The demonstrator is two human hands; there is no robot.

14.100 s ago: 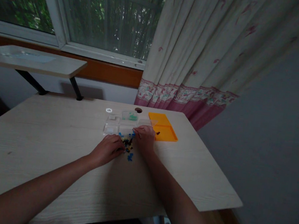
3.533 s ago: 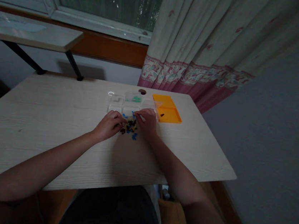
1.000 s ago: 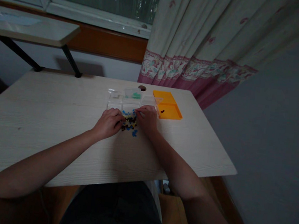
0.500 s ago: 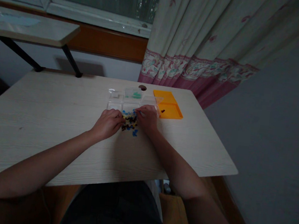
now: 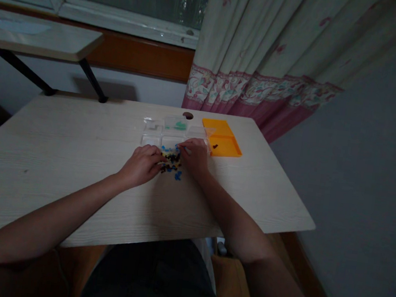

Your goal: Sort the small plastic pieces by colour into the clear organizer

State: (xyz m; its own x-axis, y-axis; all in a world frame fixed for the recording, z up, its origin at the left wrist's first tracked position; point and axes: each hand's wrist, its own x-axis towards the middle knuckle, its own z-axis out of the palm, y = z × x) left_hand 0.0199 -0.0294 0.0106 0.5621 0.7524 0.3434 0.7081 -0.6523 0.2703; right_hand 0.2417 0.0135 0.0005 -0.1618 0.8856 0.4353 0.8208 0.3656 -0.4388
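Head view: small coloured pieces [image 5: 173,158] between hands [image 5: 141,165].

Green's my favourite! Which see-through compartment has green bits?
The far-row middle compartment, nearest the round hole. Green bits show there; none show in the others.
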